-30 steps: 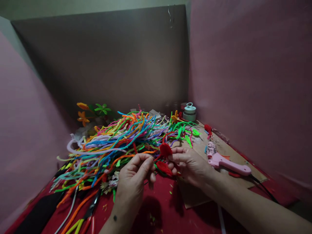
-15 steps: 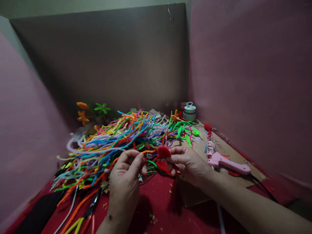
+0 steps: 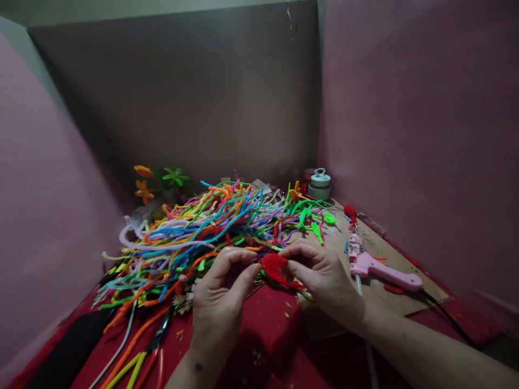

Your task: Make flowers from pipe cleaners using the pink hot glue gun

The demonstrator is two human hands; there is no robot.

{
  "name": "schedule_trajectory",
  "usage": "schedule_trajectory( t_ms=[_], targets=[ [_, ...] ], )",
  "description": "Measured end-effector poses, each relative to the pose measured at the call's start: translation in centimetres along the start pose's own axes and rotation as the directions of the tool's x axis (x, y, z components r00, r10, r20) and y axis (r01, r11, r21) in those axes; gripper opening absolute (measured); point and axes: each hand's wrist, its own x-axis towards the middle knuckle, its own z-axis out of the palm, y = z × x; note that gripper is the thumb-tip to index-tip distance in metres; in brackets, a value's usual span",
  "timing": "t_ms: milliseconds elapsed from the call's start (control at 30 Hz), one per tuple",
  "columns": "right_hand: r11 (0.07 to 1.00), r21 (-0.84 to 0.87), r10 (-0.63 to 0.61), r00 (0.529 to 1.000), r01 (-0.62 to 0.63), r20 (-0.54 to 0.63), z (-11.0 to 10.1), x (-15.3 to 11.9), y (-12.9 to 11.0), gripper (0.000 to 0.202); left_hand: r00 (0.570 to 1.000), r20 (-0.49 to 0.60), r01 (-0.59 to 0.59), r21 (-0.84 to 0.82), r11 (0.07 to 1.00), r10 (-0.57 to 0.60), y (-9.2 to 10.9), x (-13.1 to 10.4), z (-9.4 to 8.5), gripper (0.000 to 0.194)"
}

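A red fuzzy petal piece made of pipe cleaner [image 3: 274, 268] is held up above the red cloth. My right hand [image 3: 326, 278] pinches its right side between thumb and fingers. At the opposite edge, the thumb and forefinger of my left hand [image 3: 223, 294] close on the same piece. Red strands trail below the right fingers. Behind both hands spreads a big heap of coloured pipe cleaners [image 3: 211, 229], with green leaf shapes [image 3: 316, 229] at its right end. The fingers partly hide the petal piece.
A pink glue gun [image 3: 383, 273] lies on a cardboard sheet [image 3: 405, 302] to the right, its black cord running off. Pliers [image 3: 156, 343] rest at front left. Orange flowers [image 3: 144, 190] and a mint-coloured jar [image 3: 319, 186] stand behind, near the pink side panels.
My left hand has moved right and come onto the red petal piece, which it was apart from before. The two red petals now overlap. The view has shifted slightly.
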Motion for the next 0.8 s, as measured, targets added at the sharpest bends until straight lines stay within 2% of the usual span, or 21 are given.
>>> schedule_trajectory(
  t_ms=[67,167,300,400,567,800],
  targets=[
    [0.998,-0.048,-0.046,0.999,0.046,-0.01,0.0,0.0,0.0,0.011,0.997,0.017,-0.081,0.038,0.996,0.08,0.1,-0.2,0.1,0.005],
    [0.998,-0.05,-0.042,0.999,0.042,0.004,0.0,-0.1,0.2,0.012,0.976,0.037,-0.217,0.081,0.973,0.215,0.0,-0.4,0.2,0.009],
    [1.0,-0.026,-0.005,1.0,0.005,0.022,0.0,-0.2,0.4,0.013,0.914,0.11,-0.404,0.202,0.892,0.389,-0.7,-0.2,-0.3,0.019],
    [1.0,-0.013,0.009,1.0,-0.009,0.022,0.1,-0.2,0.4,0.014,0.868,0.157,-0.496,0.297,0.816,0.471,-1.1,-0.1,-0.7,0.026],
    [1.0,-0.018,-0.003,1.0,0.003,0.004,0.1,-0.2,0.3,0.015,0.833,0.196,-0.553,0.353,0.755,0.518,-1.1,-0.2,-0.9,0.029],
    [0.969,0.168,0.171,0.982,-0.183,0.086,0.2,-0.1,0.1,0.01,0.85,0.212,-0.526,0.35,0.775,0.481,-1.0,-0.1,-0.9,0.023]
  ],
)
